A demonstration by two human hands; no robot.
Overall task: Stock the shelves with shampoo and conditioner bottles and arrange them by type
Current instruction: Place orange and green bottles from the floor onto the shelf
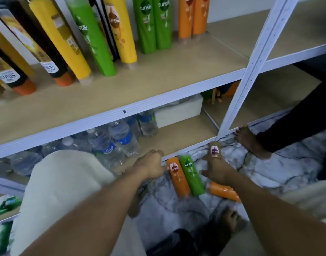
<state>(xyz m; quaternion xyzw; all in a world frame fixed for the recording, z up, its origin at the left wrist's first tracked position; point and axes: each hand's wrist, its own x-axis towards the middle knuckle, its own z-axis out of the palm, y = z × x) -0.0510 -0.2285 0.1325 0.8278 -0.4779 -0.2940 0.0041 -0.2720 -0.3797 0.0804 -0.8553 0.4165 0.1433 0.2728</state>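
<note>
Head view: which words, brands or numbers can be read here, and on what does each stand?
"sunsilk": each of the two upright green bottles on the upper shelf.
"sunsilk": the leaning green bottle and the yellow bottle on its right.
"sunsilk": the green bottle on the floor and the brown bottle in the right hand.
Too blurred: the black bottles' upside-down labels, the water bottles' labels, the floor's orange bottle.

Soft light is brighter on the upper beige shelf board [158, 76] and dim below it. The right hand [216, 169] and the small brown bottle [214, 150] it grips are motion-blurred; straight lines bend near the edges.
</note>
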